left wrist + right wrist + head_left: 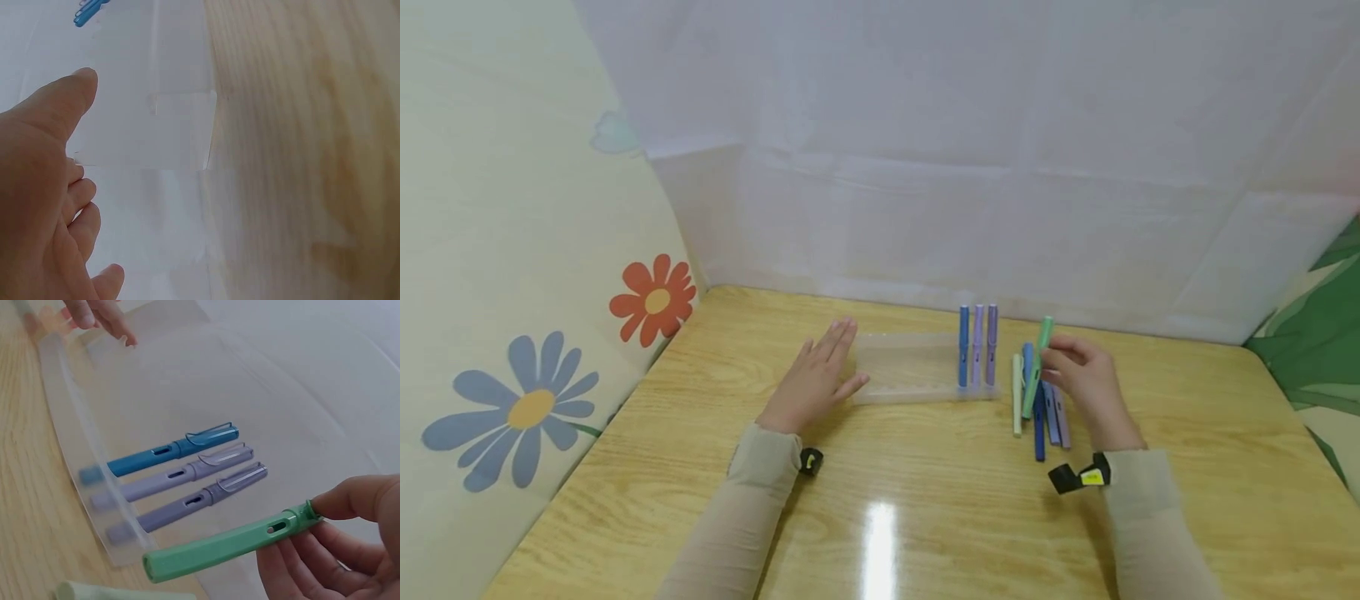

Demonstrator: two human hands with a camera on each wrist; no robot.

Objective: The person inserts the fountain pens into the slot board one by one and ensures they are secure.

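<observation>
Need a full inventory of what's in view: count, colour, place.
Table: 1, yellowish wood grain, across head view
Holder: 1, translucent, on table between the hands
Seated pens: 3, blue, lilac, purple, holder's right end
Loose pens: about 5, overlapping, pale green, blues, purple, right of holder
Held pen: 1, green, in right hand
White cloth: 1, behind table
Flower prints: 2, red and blue, left backdrop
Leaf print: green, far right, count unclear
Wrist devices: 2, black, one per wrist
Sleeves: 2, beige, forearms
Hands: 2, bare; left hand at holder's left end
</observation>
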